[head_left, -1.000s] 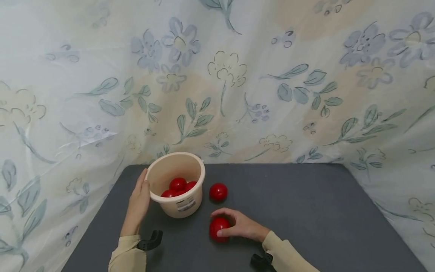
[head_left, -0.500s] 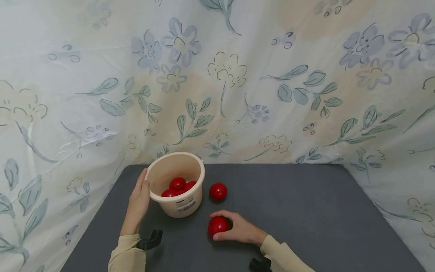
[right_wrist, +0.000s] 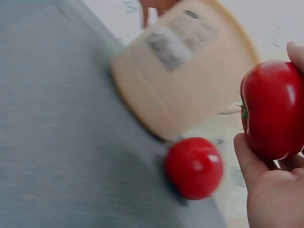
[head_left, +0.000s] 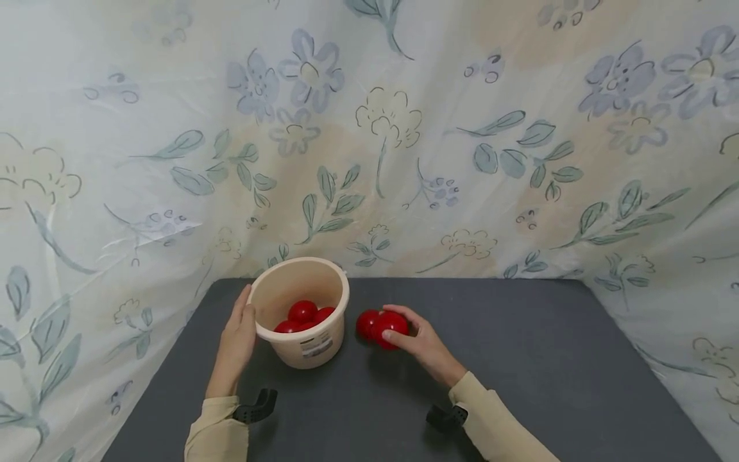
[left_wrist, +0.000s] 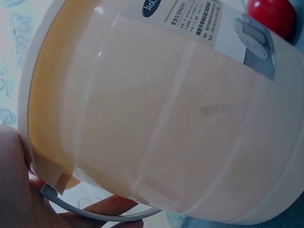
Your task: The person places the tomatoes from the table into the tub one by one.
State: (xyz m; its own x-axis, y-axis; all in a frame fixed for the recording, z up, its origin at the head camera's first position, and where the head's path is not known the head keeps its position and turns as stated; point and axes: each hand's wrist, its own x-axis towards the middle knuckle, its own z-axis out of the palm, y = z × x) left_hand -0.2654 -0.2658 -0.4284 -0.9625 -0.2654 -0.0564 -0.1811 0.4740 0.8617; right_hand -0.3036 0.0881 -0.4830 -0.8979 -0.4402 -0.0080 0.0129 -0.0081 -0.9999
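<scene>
Red and round, a shiny tomato (head_left: 390, 328) sits in the right hand (head_left: 420, 343), whose fingers curl around it, near the middle of the frame and lifted off the dark grey table (head_left: 519, 359). Another red tomato (head_left: 366, 323) lies on the table just beside it. The left hand (head_left: 237, 343) rests flat against the side of the cream plastic bucket (head_left: 303, 350), which has more red tomatoes (head_left: 303, 312) inside.
</scene>
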